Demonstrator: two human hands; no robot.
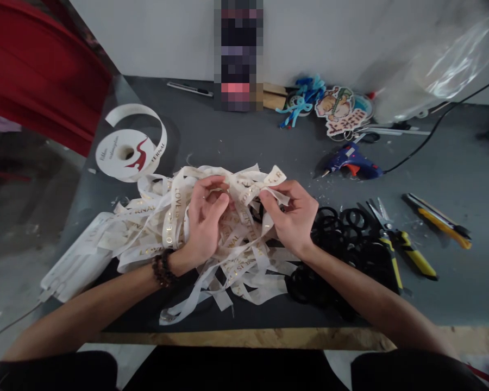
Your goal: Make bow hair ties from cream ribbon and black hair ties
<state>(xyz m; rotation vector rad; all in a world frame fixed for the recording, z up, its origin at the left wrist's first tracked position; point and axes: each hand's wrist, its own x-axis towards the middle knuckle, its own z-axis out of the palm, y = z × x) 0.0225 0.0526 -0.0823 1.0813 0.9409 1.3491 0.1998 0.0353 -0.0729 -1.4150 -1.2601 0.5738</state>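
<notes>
A heap of white ribbon strips [244, 266] with gold lettering lies in front of me, loosely tangled. My right hand [293, 217] pinches a printed ribbon [275, 176] between thumb and fingers, its cut end sticking up above them. My left hand [207, 217], fingers curled, grips the same bunch of ribbon near its fingertips; exactly how it is held there is partly hidden. Between the hands, a bit of a black ring shows behind the ribbon. A pile of black hair ties [350, 239] lies beside and under my right forearm.
A ribbon spool [110, 155] lies back left, above a white power strip [81, 255]. To the right are a blue glue gun [352, 160], yellow-handled pliers [418, 255] and a yellow utility knife [440, 220]. Stickers [338, 108] and another cutter [189, 88] lie along the wall.
</notes>
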